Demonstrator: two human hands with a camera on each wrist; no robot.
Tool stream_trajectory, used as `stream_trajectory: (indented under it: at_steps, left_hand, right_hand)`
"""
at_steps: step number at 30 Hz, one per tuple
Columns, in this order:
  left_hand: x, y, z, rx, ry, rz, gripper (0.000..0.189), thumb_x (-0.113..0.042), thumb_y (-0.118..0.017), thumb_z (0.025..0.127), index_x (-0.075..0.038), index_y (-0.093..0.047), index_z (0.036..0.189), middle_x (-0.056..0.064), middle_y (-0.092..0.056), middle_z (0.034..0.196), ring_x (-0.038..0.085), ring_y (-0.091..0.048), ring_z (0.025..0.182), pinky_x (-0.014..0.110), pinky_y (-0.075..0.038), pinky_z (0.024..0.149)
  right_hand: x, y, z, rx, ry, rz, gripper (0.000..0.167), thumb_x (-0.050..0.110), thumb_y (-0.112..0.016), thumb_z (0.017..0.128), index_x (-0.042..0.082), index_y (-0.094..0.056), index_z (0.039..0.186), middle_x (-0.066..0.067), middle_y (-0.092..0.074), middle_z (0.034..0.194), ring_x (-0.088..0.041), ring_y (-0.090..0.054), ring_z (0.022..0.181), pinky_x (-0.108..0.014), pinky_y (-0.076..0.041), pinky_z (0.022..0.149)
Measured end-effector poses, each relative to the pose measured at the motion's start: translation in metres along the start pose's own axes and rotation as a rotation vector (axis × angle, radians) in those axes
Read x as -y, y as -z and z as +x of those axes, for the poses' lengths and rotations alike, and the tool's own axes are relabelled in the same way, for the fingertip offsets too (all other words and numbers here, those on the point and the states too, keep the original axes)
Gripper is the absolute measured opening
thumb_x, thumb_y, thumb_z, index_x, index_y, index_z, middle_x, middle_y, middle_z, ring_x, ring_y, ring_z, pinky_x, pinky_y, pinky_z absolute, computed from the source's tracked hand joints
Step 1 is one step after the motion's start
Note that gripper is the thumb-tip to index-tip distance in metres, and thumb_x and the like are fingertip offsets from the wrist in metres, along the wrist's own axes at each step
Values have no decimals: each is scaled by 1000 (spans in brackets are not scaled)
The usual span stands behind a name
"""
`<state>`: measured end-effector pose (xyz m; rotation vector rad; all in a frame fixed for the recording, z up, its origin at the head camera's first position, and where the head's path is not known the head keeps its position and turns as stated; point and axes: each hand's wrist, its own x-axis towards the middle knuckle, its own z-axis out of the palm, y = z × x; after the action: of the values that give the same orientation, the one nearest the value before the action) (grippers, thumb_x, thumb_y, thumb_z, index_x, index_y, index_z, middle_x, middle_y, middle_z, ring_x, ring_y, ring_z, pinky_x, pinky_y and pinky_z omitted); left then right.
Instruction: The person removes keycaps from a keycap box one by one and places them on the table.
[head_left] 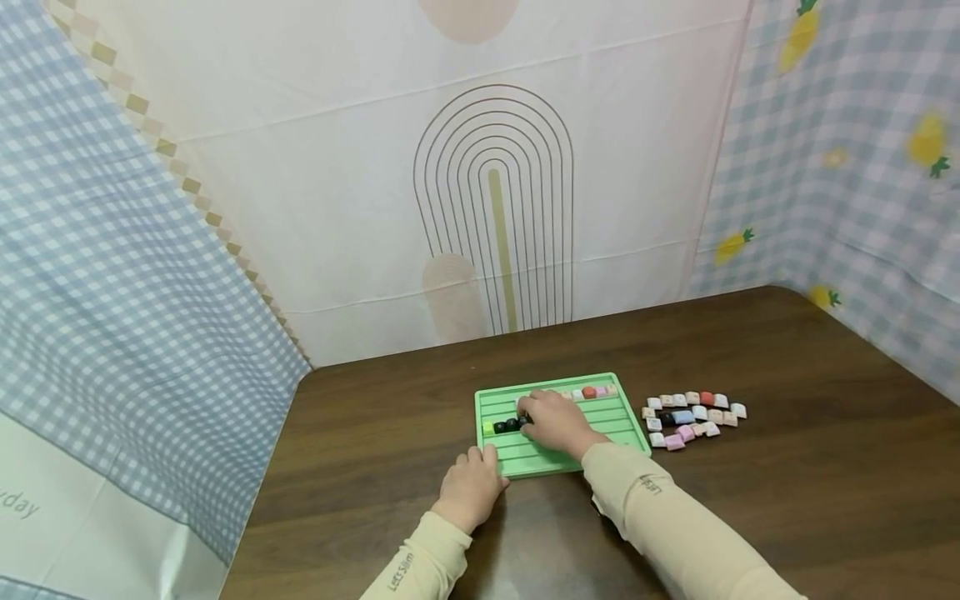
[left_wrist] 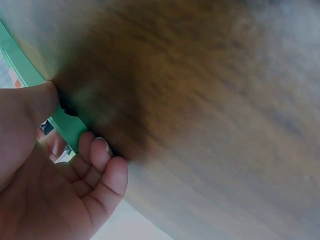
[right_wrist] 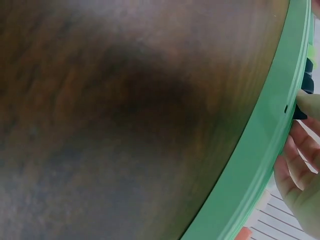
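Note:
A light green ridged tray [head_left: 525, 460] lies on the table with keycaps in its grooves. My left hand [head_left: 471, 485] grips the tray's near left corner, thumb and curled fingers at the edge in the left wrist view. My right hand [head_left: 557, 422] reaches over the tray and pinches a black keycap [right_wrist: 300, 114] between thumb and finger. Left of those fingers, a yellow-green keycap [head_left: 488, 427] and black keycaps [head_left: 506, 426] stand in one groove. Along the far groove runs a row of pale keycaps with a red keycap [head_left: 589, 392] among them, partly hidden behind my right hand.
Right of the tray, loose keycaps [head_left: 699, 412] lie in rough rows, mostly white and cream, with pink, blue, black and red ones. The dark wooden table [head_left: 360, 450] meets a patterned cloth [head_left: 360, 208] at the back and sides.

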<state>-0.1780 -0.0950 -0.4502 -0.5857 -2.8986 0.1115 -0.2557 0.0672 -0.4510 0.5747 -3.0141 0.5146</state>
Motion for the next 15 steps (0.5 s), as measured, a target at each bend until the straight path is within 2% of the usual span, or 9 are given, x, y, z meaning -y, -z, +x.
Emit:
stream_trajectory:
  at_steps: [7,10,15]
  left_hand:
    - [0,1,0,14,10,-6,42,-38,-64,83,-5,-38,86,6,-42,70,20,-47,59,29,-42,49]
    - [0,1,0,10,4,1,42,-39,-64,84,-6,-38,86,6,-42,70,20,-47,58,29,-42,48]
    - [1,1,-1,1,-11,32,43,-40,-64,83,-6,-37,84,5,-41,68,19,-47,57,27,-42,47]
  right_hand:
    - [1,1,-1,-3,6,-22,16,23,-68,83,15,-64,96,-1,-60,94,-20,-57,87,-38,-48,76]
    - [1,4,-2,-14,-3,8,14,20,-67,83,15,-64,95,-1,-62,94,-20,-58,88,-38,-48,75]
    - [-4,28,-6,-39,-28,71,16,17,-65,84,14,-65,100,-2,-63,99,-21,-58,95,-39,-49,76]
